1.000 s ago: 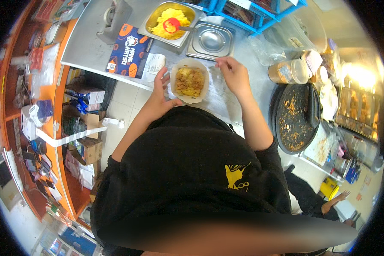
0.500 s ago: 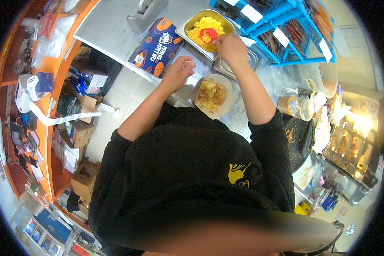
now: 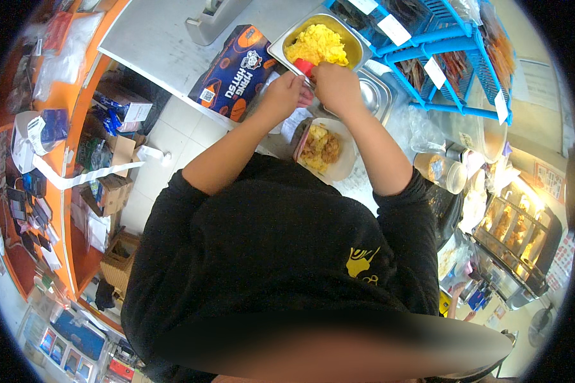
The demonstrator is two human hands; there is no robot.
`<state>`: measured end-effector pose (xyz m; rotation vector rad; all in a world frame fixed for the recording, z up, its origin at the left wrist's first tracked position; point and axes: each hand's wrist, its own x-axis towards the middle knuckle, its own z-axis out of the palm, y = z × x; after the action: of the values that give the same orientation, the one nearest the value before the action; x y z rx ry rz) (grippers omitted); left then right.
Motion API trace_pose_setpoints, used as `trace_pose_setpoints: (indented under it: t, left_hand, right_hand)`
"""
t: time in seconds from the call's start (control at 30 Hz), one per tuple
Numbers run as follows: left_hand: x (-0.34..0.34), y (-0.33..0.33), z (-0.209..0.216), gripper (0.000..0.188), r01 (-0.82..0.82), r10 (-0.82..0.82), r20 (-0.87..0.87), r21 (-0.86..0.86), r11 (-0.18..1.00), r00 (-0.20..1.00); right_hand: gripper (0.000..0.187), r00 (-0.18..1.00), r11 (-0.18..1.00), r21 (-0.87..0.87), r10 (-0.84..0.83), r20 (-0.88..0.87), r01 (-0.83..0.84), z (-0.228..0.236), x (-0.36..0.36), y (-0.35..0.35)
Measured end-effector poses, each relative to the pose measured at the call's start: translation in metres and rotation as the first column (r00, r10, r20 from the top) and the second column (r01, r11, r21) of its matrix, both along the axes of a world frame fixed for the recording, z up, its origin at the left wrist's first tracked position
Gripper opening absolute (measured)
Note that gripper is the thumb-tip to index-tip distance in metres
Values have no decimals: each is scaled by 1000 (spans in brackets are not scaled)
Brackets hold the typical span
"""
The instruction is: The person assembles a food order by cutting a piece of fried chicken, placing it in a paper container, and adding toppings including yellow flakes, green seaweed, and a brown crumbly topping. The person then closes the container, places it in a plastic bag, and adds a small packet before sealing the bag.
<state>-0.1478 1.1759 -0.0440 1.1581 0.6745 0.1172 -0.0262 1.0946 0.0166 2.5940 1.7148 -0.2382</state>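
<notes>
I have the red scoop (image 3: 303,66) at the near wall of the metal pan (image 3: 360,43), set in from the counter's (image 3: 153,35) near edge. My right hand (image 3: 338,88) has its grip closed on the scoop's handle, as far as I can judge, since the fingers hide most of it. My left hand (image 3: 285,97) is just beside it, fingers curled; I cannot tell whether that grip holds anything, or whether the two hands touch.

I take the step in hand to be working the scoop in the yellow food (image 3: 322,41). As I judge it, the next move calls for a firm hold on the handle and care for the open paper box (image 3: 344,163) below my forearms, close to the counter's near edge, with yellow and brown food (image 3: 321,148) in it.

Counting outward: one scoop, one pan, one paper box, and one metal lid (image 3: 375,96) just right of the pan. Toward the counter's left edge I count one blue-and-orange carton (image 3: 236,73) and one grey tape dispenser (image 3: 204,30). To the right is one clear jar (image 3: 450,175); the blue baskets (image 3: 421,50) hold more packets than I can count.
</notes>
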Motion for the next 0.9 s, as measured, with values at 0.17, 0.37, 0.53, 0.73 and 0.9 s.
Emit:
trace_pose_setpoints:
  t: [0.17, 0.37, 0.53, 0.73, 0.9]
  left_hand:
    - [0, -4, 1, 26, 10, -9, -12, 13, 1000, 1000]
    - [-8, -2, 8, 31, 2, -3, -32, -32, 999, 999]
    - [-68, -2, 21, 46, 160, -157, -270, -13, 987, 950]
    - [-112, -16, 0, 45, -1, -64, -494, -131, 991, 867]
    - [-101, -17, -10, 36, -136, 96, -342, -95, 986, 935]
  right_hand:
    - [20, 903, 979, 9, -185, -387, 204, 9, 36, -9]
    - [18, 721, 928, 2, -287, -630, 372, 11, 69, -30]
    - [19, 668, 875, 31, -346, -658, 484, 6, 62, -50]
    - [21, 553, 825, 19, -362, -750, 565, -1, 46, -51]
    - [20, 591, 832, 52, -348, -728, 553, -2, 44, -49]
